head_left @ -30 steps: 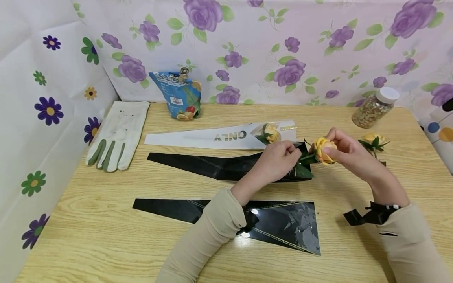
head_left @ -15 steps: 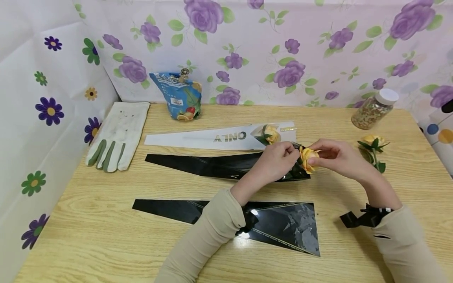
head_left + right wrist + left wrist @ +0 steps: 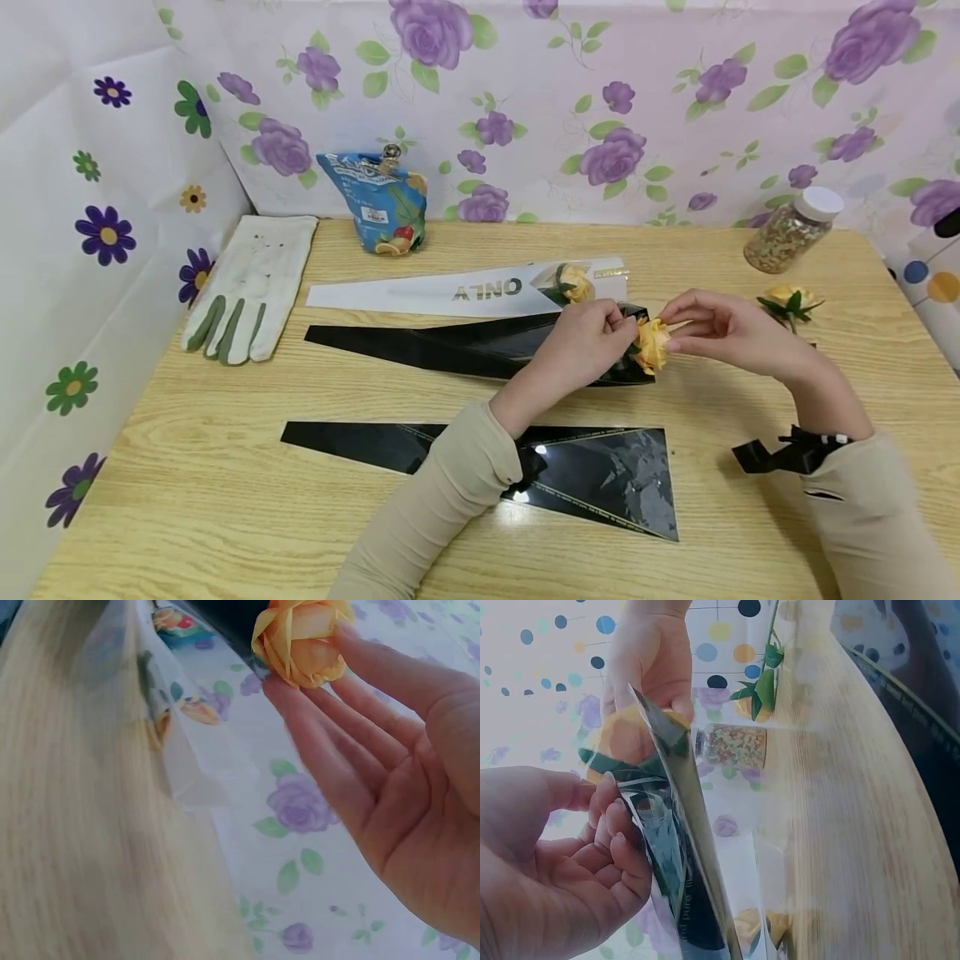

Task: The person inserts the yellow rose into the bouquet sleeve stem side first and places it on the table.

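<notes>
In the head view, my left hand (image 3: 585,343) pinches the mouth edge of a long black flower sleeve (image 3: 420,348). A yellow rose (image 3: 654,347) has its bloom at the wide end of that sleeve, its stem hidden inside. My right hand (image 3: 731,332) holds the bloom from the right between thumb and fingertips. Up close in the right wrist view, the thumb meets one side of the rose (image 3: 304,645) while long, nearly straight fingers lie against the other. Seen from the left wrist, the clear and black film (image 3: 694,900) stands beside my curled left fingers (image 3: 626,866).
Behind lies a white sleeve (image 3: 405,293) marked ONLY, holding another yellow rose (image 3: 576,283). A flat black sleeve (image 3: 622,475) is nearer me. A loose rose (image 3: 791,302) and a jar (image 3: 793,229) stand right; a glove (image 3: 255,283) and blue pouch (image 3: 386,204) are left.
My right hand has moved the rose leftward and its stem has gone into the black sleeve, so the bloom now sits at the mouth. My left hand has stayed in place.
</notes>
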Demonstrator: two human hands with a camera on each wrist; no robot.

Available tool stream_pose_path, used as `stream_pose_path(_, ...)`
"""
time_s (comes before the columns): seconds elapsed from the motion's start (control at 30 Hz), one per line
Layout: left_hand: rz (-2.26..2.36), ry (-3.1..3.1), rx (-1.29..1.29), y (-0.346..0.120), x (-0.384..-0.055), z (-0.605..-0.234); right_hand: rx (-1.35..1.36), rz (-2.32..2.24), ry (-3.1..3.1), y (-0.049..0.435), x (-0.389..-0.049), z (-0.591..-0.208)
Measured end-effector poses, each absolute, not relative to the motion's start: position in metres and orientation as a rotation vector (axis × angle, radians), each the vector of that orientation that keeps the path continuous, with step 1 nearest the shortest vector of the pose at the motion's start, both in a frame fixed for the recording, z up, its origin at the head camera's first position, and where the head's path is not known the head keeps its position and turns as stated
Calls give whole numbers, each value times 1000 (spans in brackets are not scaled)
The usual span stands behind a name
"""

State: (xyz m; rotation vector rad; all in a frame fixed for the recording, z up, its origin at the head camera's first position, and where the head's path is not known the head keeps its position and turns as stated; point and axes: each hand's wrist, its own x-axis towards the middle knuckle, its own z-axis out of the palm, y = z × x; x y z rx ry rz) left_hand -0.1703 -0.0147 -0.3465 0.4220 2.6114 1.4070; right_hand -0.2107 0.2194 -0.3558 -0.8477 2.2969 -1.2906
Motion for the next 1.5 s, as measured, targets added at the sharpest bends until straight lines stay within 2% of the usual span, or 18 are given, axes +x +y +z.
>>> stream_pose_path(0.5, 1442, 2609, 525, -14, -169, -346, -867, -1178, 2514, 213, -211, -362)
stream_pose_path(0.73, 1436, 2624, 530, -14, -170, -347, -1028, -1160, 2224, 233, -214, -360)
stream_pose_path(0.93, 1410, 2642, 561, -12, -170, -348, -1148, -1124, 2045, 232, -216, -362)
stream_pose_path(1.5, 1324, 2734, 572, -5, -169, -353, -1111, -1003, 2045, 209, -212, -371)
